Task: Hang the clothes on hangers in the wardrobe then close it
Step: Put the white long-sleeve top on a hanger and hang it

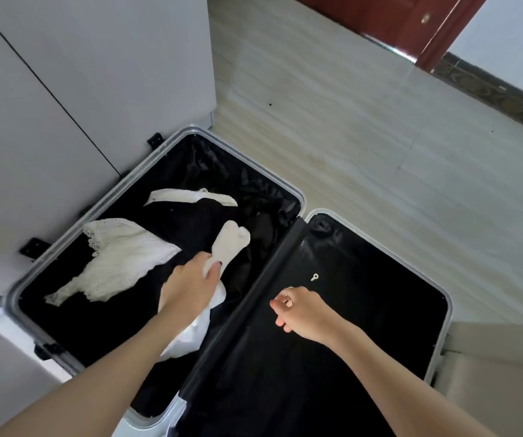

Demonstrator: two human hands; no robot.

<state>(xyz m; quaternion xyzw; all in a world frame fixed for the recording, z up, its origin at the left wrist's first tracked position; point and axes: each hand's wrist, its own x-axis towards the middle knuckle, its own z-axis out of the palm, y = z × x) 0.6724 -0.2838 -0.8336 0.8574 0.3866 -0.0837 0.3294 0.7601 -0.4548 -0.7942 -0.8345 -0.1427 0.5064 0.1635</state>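
Note:
An open suitcase (247,151) lies flat on the floor, black-lined inside. Its left half holds a white lace garment (121,257), a black garment with a white collar (190,216) and other dark cloth. My left hand (190,285) reaches into that half and grips a cream-white piece of clothing (230,244), thumb curled round it. More white fabric (190,337) shows under my wrist. My right hand (298,307) hovers over the suitcase's right half, fingers curled and holding nothing. The white wardrobe (64,74) stands at the left, doors closed.
A light wood-look floor (348,105) stretches to the right. A dark red door (395,20) and a patterned skirting strip (505,96) are at the top right. A small metal zip pull (314,276) lies on the right lining.

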